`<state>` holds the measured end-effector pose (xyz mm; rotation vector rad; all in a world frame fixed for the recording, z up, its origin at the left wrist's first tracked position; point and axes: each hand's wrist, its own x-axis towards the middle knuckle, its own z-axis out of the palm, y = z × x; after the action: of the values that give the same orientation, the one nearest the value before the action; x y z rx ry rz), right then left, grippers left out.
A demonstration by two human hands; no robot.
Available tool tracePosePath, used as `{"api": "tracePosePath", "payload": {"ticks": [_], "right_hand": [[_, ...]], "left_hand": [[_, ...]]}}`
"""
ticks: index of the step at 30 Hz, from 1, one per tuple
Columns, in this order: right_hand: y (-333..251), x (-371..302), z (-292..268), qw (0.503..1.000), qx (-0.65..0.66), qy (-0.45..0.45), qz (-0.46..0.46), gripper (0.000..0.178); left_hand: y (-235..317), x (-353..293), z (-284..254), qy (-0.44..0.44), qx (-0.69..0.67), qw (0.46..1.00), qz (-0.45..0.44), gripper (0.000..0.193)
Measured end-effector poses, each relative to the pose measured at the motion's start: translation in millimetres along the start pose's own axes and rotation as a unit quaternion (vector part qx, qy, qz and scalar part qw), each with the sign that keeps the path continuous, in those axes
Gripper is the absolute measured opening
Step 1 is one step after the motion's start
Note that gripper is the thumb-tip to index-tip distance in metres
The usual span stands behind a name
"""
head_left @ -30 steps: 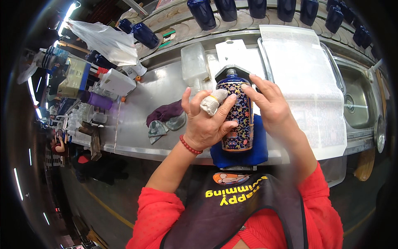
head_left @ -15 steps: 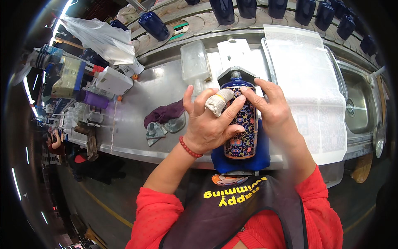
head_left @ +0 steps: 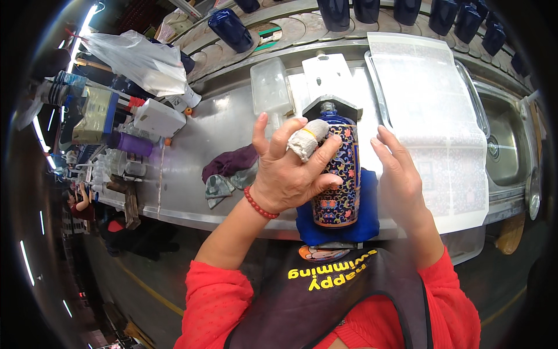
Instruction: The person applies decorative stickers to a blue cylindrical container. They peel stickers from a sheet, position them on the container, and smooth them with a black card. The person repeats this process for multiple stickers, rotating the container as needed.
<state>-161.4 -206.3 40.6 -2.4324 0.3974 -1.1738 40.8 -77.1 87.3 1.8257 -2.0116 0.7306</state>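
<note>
A dark blue bottle (head_left: 340,200) with a colourful floral pattern lies with its neck pointing away from me, in an angled dark holder (head_left: 349,110). Beneath its near end is a blue cloth pad (head_left: 369,215). My left hand (head_left: 290,174) rests over the bottle's left side, its index finger and thumb touching the pattern and its other fingers spread. One of its fingers wears a white cloth wrap (head_left: 303,144) with a yellow band. To the right of the bottle, my right hand (head_left: 404,183) is apart from it, fingers stretched out and holding nothing.
Patterned sheets (head_left: 430,134) lie on a tray at right, beside a steel sink (head_left: 505,145). A clear plastic container (head_left: 270,87) and a purple cloth (head_left: 229,161) are at left. Behind, dark blue bottles (head_left: 334,14) stand on a curved conveyor (head_left: 299,32).
My right hand has come off the bottle and moved to the right. My left hand stays on the bottle. Along the conveyor, the dark blue bottles have shifted right.
</note>
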Motion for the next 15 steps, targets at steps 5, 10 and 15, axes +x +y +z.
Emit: {"api": "tracePosePath", "payload": {"ticks": [5, 10, 15], "right_hand": [[-2.7, 2.4, -3.2, 0.996, 0.068, 0.047, 0.032, 0.046], [-5.0, 13.0, -26.2, 0.967, 0.201, -0.042, 0.152, 0.042], [-3.6, 13.9, -26.3, 0.977, 0.173, -0.041, 0.115, 0.038]], "left_hand": [[4.3, -5.1, -2.7, 0.021, -0.037, 0.998, 0.041, 0.053], [4.0, -6.1, -8.4, -0.008, -0.060, 0.998, 0.013, 0.055], [-4.4, 3.0, -0.9, -0.022, -0.021, 1.000, 0.002, 0.055]]}}
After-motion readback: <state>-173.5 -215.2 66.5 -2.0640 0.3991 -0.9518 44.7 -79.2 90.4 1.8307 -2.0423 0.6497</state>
